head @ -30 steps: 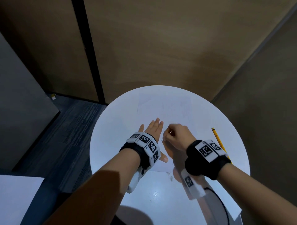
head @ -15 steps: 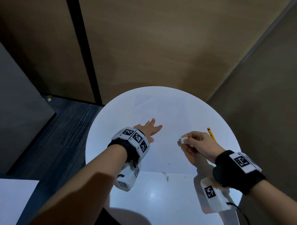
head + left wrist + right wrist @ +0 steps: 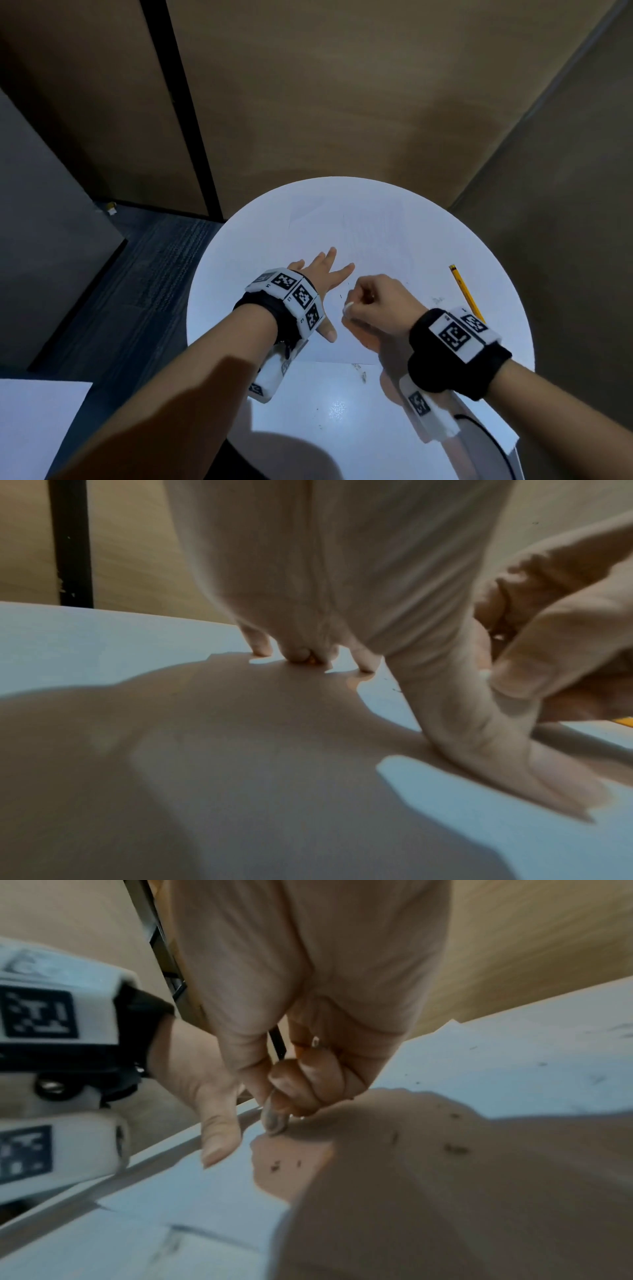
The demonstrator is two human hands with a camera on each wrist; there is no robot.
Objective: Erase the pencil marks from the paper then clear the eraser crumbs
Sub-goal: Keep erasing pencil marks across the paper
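R hand (image 3: 380, 305) is curled into a fist, thumb & fingers pinching a small white eraser (image 3: 348, 307); the eraser's grey, dirty tip (image 3: 274, 1122) touches the paper (image 3: 376, 236) in the R wrist view. L hand (image 3: 318, 274) sits just beside it at 9 o'clock, flat, fingers straight & spread, fingertips (image 3: 260, 649) and thumb pressing the sheet down. Both wrists carry black bands w/ white marker blocks. The paper lies on the round white table (image 3: 219, 274), its near edge crossing under the wrists at 6 o'clock. Dark eraser crumbs (image 3: 453, 1148) are scattered on the sheet near the R hand, w/ a few more (image 3: 362, 375) on bare table by the paper's near edge. Faint pencil marks (image 3: 436, 300) show at 3 o'clock of the R hand. A yellow pencil (image 3: 466, 291) lies farther out at about 2 o'clock, near the table rim, well apart from the eraser. Brown wall panels stand behind the table; dark floor at 9 o'clock.
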